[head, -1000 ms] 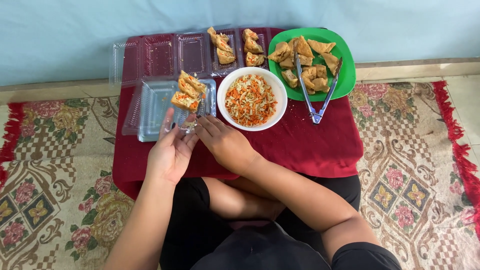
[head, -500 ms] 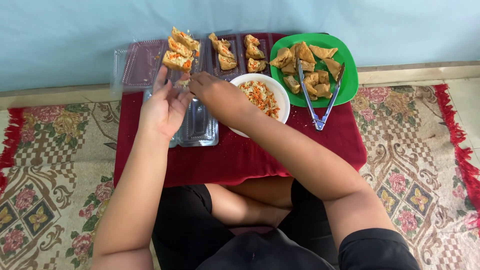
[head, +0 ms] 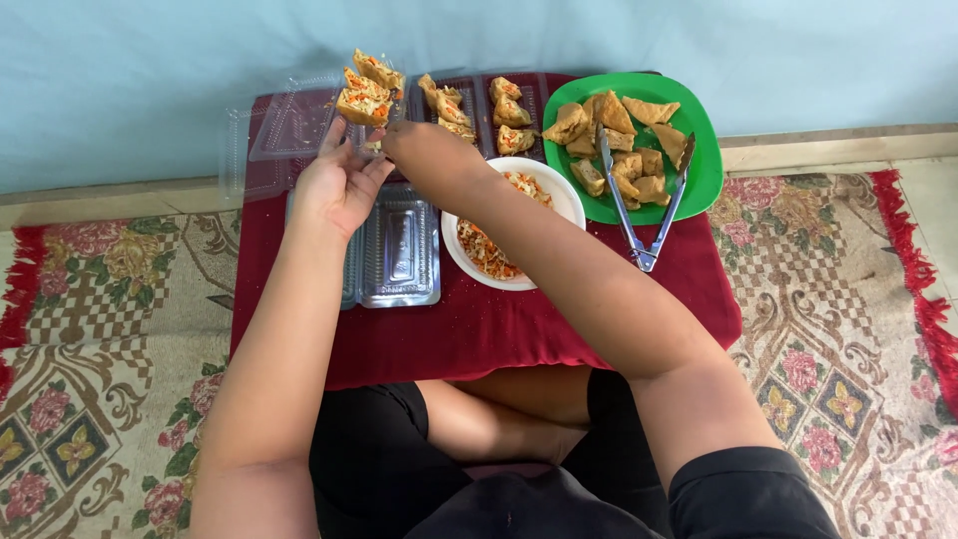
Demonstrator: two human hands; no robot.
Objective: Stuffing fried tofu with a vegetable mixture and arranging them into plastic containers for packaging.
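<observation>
We have both hands at the far left of the bench point(head: 479, 339), under its red cloth. Our left hand point(head: 334, 185) and right hand point(head: 424, 150) close their grip on a clear tray point(head: 374, 125) of three filled tofu pieces point(head: 364, 90), held just above the cloth beside two more filled trays point(head: 479, 110).

We judge the tray light, thin and springy (it would buckle under a hard squeeze), and slick; the stuffed pieces look soft and could tip. Best held at the rim on both sides, kept level.

An empty clear tray point(head: 399, 250) lies nearer us, its hinged lid point(head: 289, 130) spread open to the left. We see no labels. Right of it stand a white bowl point(head: 559, 195) of shredded filling and a green plate point(head: 704, 175) with tongs point(head: 644, 210).
</observation>
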